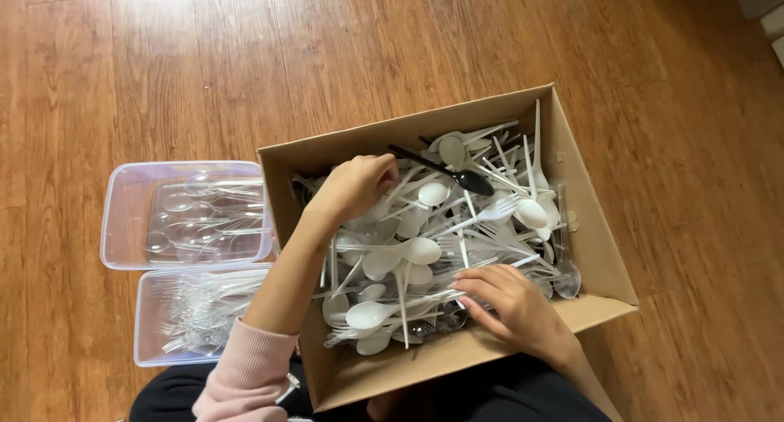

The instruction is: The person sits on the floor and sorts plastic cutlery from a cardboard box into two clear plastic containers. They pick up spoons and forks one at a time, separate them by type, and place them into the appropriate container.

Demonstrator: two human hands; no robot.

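Wooden floor [122,62] | brown cardboard box [592,250] of white plastic cutlery [425,250] | two clear tubs [122,218] at left | left hand [355,185] fingers curled into pile | right hand [510,303] fingers spread flat on spoons

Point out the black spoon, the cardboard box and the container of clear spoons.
black spoon [474,181], head view, on its bowl.
cardboard box [600,250], head view, right inner wall.
container of clear spoons [122,218], head view, bare left part.

Both hands are down in a cardboard box [584,226] heaped with white plastic cutlery [425,250]. The left hand [355,185] curls into the pile; a black spoon [457,175] lies just beside it. The right hand [510,303] rests flat on the spoons. Beyond the left arm, two clear tubs [122,218] sit on the wooden floor [163,62].
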